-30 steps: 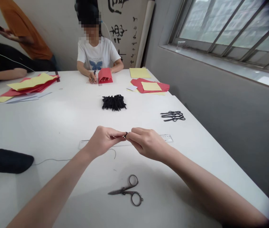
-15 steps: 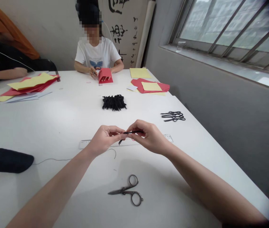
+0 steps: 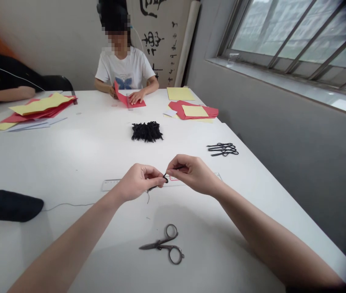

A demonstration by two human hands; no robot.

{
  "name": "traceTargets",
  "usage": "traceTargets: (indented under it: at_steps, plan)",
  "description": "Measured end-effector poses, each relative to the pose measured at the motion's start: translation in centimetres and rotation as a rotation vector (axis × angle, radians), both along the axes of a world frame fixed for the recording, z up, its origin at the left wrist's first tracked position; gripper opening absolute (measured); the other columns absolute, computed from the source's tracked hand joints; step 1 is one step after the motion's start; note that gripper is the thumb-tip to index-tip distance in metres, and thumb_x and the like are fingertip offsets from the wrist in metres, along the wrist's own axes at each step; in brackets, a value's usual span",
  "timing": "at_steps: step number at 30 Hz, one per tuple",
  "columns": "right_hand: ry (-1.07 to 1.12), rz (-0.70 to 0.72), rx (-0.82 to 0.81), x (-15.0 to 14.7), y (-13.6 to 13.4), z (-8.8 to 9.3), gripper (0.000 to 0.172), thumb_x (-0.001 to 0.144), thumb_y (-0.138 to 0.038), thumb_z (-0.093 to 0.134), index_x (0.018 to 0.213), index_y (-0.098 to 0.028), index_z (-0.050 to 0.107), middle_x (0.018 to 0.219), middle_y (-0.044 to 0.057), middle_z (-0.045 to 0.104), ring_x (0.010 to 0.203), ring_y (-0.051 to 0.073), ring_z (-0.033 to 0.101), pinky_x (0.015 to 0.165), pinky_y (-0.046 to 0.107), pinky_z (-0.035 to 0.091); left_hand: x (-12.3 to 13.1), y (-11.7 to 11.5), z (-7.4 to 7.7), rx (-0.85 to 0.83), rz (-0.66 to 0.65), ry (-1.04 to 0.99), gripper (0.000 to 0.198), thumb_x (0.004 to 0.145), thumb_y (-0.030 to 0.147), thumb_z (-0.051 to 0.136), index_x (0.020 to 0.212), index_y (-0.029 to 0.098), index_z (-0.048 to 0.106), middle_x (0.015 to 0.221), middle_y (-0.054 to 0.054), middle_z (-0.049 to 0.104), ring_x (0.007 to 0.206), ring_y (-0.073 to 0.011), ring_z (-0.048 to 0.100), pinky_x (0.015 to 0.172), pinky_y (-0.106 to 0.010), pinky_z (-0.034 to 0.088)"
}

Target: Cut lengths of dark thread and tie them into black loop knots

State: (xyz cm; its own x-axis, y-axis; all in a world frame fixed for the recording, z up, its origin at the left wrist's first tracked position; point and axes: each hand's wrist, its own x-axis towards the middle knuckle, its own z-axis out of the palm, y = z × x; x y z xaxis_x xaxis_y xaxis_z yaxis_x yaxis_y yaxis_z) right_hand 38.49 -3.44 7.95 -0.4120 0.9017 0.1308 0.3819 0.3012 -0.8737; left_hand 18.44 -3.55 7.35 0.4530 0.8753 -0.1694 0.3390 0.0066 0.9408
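Between my two hands a short black cord (image 3: 166, 179) is bent into a small loop. My left hand (image 3: 139, 181) pinches it near the loop, and its loose end hangs below those fingers. My right hand (image 3: 192, 173) is closed on the other part of the cord, just to the right. Under both hands lies a clear ruler (image 3: 110, 185). Open-bladed or not I cannot tell, but metal scissors (image 3: 160, 245) rest nearer to me. A thin thread (image 3: 69, 204) runs from a dark spool (image 3: 11, 206) at the left towards my left hand.
A bundle of black cords (image 3: 146, 132) lies beyond my hands, with several looped cords (image 3: 223, 149) to the right. Across the white table (image 3: 81, 154), a person (image 3: 124, 67) handles red paper (image 3: 123, 97). Another person sits far left, near stacked coloured papers (image 3: 40, 108).
My hands have drawn slightly apart and the cord between them now shows a loop. Across the table, the person's folded red paper has been opened, and a hand lies flat on it.
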Motion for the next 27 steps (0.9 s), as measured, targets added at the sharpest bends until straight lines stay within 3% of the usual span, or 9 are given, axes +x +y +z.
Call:
traceTargets:
  at_steps: [4, 10, 15, 18, 23, 25, 27]
  plan:
    - [-0.091, 0.0, 0.126, 0.3, 0.3, 0.2, 0.01, 0.082, -0.023, 0.059, 0.076, -0.018, 0.064, 0.078, 0.002, 0.064, 0.066, 0.011, 0.054, 0.06, 0.025, 0.042, -0.4, 0.2, 0.1, -0.073, -0.053, -0.067, 0.022, 0.073, 0.035, 0.07, 0.067, 0.014, 0.072, 0.066, -0.006, 0.068, 0.057, -0.011, 0.054, 0.055, -0.024, 0.042]
    - [-0.119, -0.154, 0.398, 0.9, 1.0, -0.1, 0.011, 0.085, -0.021, 0.057, 0.075, -0.017, 0.059, 0.075, 0.002, 0.059, 0.062, 0.01, 0.047, 0.057, 0.024, 0.039, -0.9, 0.5, 0.0, -0.242, -0.078, -0.225, 0.019, 0.066, 0.033, 0.077, 0.069, 0.014, 0.074, 0.062, -0.006, 0.069, 0.061, -0.0151, 0.063, 0.058, -0.027, 0.05]
    - [-0.217, 0.039, 0.414, 0.2, 0.5, -1.1, 0.01, 0.087, -0.015, 0.051, 0.08, -0.017, 0.058, 0.082, 0.004, 0.059, 0.068, 0.011, 0.051, 0.063, 0.025, 0.042, -0.8, 0.7, -0.2, -0.054, 0.076, -0.298, 0.02, 0.069, 0.032, 0.076, 0.077, 0.014, 0.076, 0.064, -0.006, 0.07, 0.064, -0.0158, 0.063, 0.062, -0.029, 0.051]
    - [-0.242, 0.15, 0.331, -0.4, -0.2, -1.0, 0.01, 0.088, -0.015, 0.05, 0.081, -0.017, 0.057, 0.084, 0.004, 0.059, 0.071, 0.011, 0.053, 0.065, 0.025, 0.042, -0.8, 0.7, -0.3, 0.124, 0.1, -0.165, 0.02, 0.07, 0.028, 0.074, 0.086, 0.016, 0.076, 0.07, -0.006, 0.071, 0.065, -0.0166, 0.063, 0.063, -0.03, 0.051]
    - [-0.164, 0.154, 0.242, -0.7, -0.9, -0.4, 0.01, 0.088, -0.018, 0.051, 0.08, -0.017, 0.057, 0.083, 0.003, 0.06, 0.07, 0.011, 0.052, 0.064, 0.025, 0.042, -0.2, -0.3, -0.4, 0.48, 0.018, 0.108, 0.014, 0.08, 0.027, 0.063, 0.083, 0.023, 0.077, 0.075, -0.004, 0.071, 0.067, -0.0159, 0.062, 0.061, -0.027, 0.046]
    - [-0.127, 0.148, 0.195, -0.7, -0.8, -0.3, 0.011, 0.088, -0.02, 0.051, 0.079, -0.017, 0.057, 0.081, 0.002, 0.06, 0.068, 0.01, 0.052, 0.061, 0.024, 0.04, 0.2, -0.8, -0.3, 0.503, 0.019, 0.14, 0.017, 0.083, 0.028, 0.06, 0.08, 0.024, 0.076, 0.075, -0.003, 0.071, 0.067, -0.0158, 0.061, 0.062, -0.027, 0.046]
    - [-0.101, 0.131, 0.149, -0.6, -0.7, -0.1, 0.012, 0.088, -0.022, 0.052, 0.078, -0.017, 0.058, 0.079, 0.002, 0.061, 0.067, 0.01, 0.051, 0.06, 0.024, 0.04, 0.3, -0.8, -0.2, 0.402, 0.04, 0.108, 0.016, 0.081, 0.03, 0.062, 0.08, 0.023, 0.076, 0.075, -0.004, 0.071, 0.067, -0.0159, 0.061, 0.061, -0.026, 0.046]
